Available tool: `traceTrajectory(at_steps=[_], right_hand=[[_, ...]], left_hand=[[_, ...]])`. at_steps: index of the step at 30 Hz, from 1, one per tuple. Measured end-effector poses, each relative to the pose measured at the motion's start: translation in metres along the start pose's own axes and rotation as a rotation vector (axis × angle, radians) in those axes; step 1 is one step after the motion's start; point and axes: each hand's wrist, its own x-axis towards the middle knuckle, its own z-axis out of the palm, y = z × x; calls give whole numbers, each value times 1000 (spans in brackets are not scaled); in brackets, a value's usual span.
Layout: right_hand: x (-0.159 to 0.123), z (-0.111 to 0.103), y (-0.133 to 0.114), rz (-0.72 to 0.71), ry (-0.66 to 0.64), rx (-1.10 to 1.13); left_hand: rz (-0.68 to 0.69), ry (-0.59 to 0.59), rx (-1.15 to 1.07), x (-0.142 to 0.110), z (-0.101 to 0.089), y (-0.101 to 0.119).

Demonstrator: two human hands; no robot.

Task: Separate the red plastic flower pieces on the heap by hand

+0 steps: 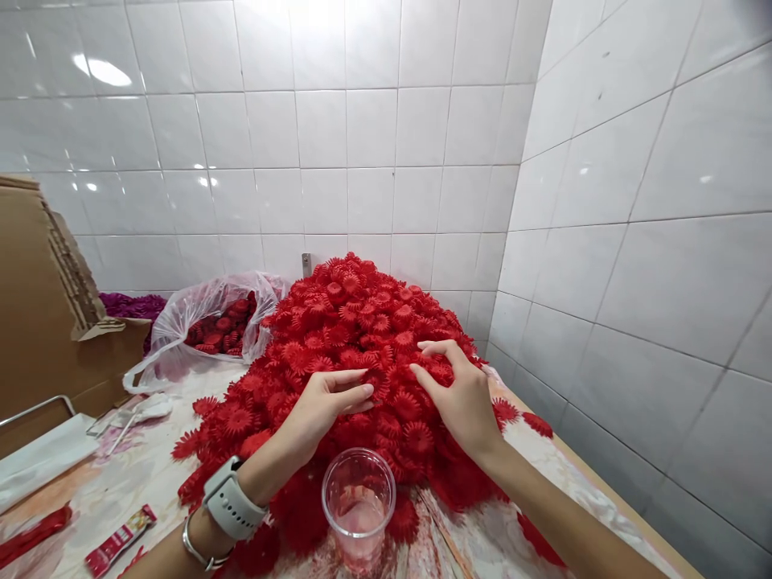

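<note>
A tall heap of red flower-shaped pieces [338, 322] with fringed petals rises in front of me. My left hand [326, 406] is at the near middle of the heap, thumb and fingers closed on the edge of one red flower piece [377, 381]. To its right, my right hand [464, 394] hovers against the heap with thumb and forefinger apart; I see nothing between them, and its other fingers are partly hidden. Between my forearms stands a clear plastic cup [359, 503], upright, with a pinkish tint near its bottom.
On the left, a clear plastic bag [174, 322] holds more red pieces, with purple ones [133, 305] behind. A cardboard box [48, 281] stands at far left. A small red packet [121, 540] lies on the stained cloth [150, 474]. White tiled walls [374, 129] bound the table.
</note>
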Motion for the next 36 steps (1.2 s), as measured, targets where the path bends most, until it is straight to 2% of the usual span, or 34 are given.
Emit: traceTrajectory(at_steps=[3,5,7,9,13,19,21,23,26,29,33,36], right_hand=[[-8,5,-6,-291,-29,24],[-14,8,-9,-368,-116,92],[-19,12,-11,-354,-195,111],[-22,14,-10,-317,-219,98],[-24,15,-8,-235,-190,86],[-28,16,-11,-228,-192,149],[-29,16,-13,-140,-198,188],[-27,15,-15,24,-211,261],[-23,15,-17,303,-241,500],[-19,14,-18,511,-242,763],[-18,16,-18,683,-178,972],[-19,18,-20,747,-156,1085]], left_hand=[[3,-6,-2,1,0,-1],[18,-83,19,1,0,-3],[39,-155,41,1,0,-6],[63,-189,68,0,-1,-8],[103,-199,159,-3,0,-8],[110,-191,281,-3,3,-9],[115,-195,297,-3,3,-9],[119,-199,293,-3,4,-9],[139,-196,284,-4,5,-8],[185,-143,325,-8,7,-5],[282,-67,444,-13,11,-1],[374,-22,570,-16,13,0]])
